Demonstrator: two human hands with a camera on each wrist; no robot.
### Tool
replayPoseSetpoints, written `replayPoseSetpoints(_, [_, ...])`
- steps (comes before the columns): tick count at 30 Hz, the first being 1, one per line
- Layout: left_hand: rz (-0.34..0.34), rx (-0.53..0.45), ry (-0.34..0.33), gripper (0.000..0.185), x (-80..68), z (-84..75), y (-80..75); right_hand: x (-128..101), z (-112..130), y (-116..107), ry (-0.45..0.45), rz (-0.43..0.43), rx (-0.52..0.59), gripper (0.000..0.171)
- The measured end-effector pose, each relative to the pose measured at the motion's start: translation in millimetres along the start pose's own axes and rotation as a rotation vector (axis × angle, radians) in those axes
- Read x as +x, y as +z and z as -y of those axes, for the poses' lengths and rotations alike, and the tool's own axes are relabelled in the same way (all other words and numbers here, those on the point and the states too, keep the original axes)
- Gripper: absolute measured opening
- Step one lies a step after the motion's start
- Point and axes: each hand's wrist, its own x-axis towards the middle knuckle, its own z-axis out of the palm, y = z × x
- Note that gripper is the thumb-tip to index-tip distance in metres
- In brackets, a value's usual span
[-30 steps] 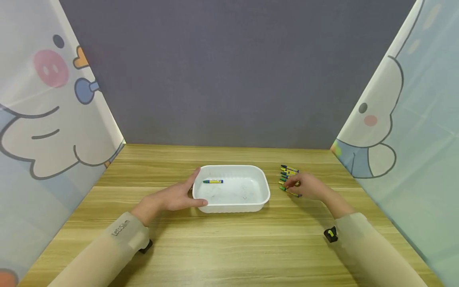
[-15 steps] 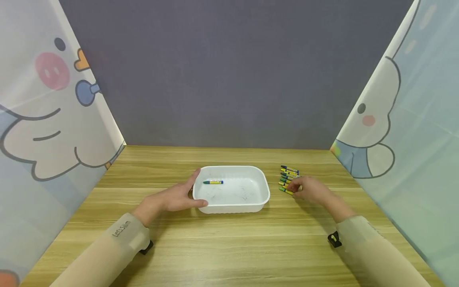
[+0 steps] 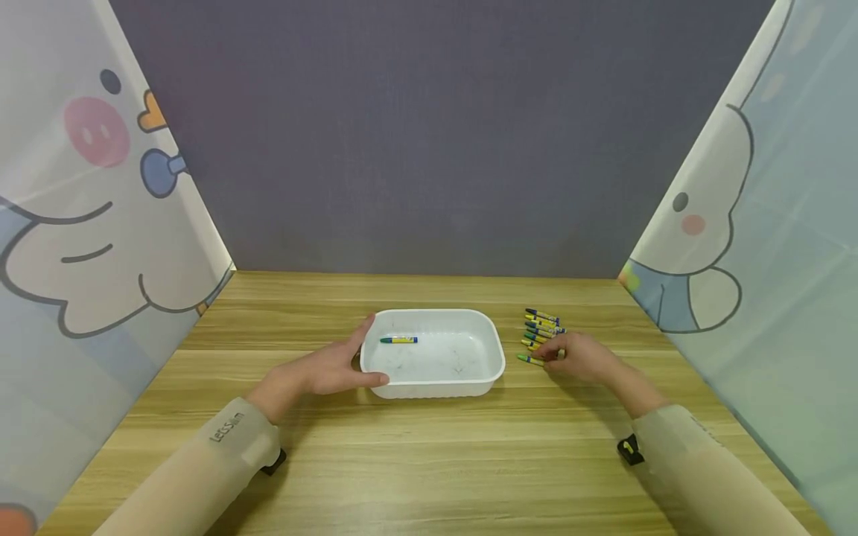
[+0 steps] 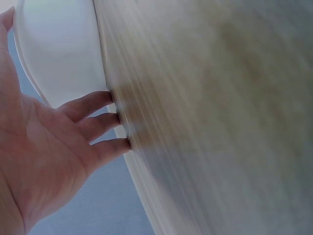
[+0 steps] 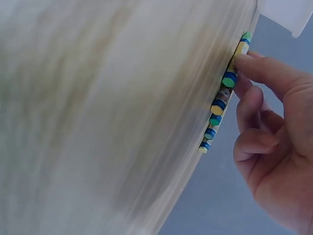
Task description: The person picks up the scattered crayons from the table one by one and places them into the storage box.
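A white plastic tray (image 3: 436,388) stands mid-table in the head view, with one dark green crayon (image 3: 398,340) lying inside near its back left. My left hand (image 3: 331,368) rests against the tray's left end, thumb on the front corner rim. Its fingers look spread and fairly straight in the left wrist view. To the right of the tray, my right hand (image 3: 583,357) pinches a light green crayon (image 5: 238,58) between thumb and finger, low over the table. Behind that hand lie several yellow-wrapped crayons (image 3: 541,321) in a row, partly covered by the fingers.
The wood-grain table (image 3: 429,461) reaches back to a dark grey panel (image 3: 429,149). Cartoon-printed sheets flank it, one on the left (image 3: 100,223) and one on the right (image 3: 771,223).
My right hand has drawn the light green crayon slightly toward the tray and apart from the row. The left hand and tray stay put.
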Motion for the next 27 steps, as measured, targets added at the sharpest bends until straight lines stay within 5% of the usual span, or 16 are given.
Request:
replayPoseSetpoints(11, [-0.001, 0.004, 0.005, 0.130, 0.1, -0.2, 0.5, 6, 7, -3, -0.005, -0.099, 0.068, 0.024])
replayPoseSetpoints(20, [-0.007, 0.013, 0.005, 0.131, 0.7, 0.5, 0.8, 25, 40, -12, -0.017, -0.213, 0.135, 0.025])
replayPoseSetpoints(27, [-0.004, 0.013, 0.006, 0.130, 0.5, 0.1, 0.6, 46, 73, -10, -0.043, -0.205, 0.151, 0.023])
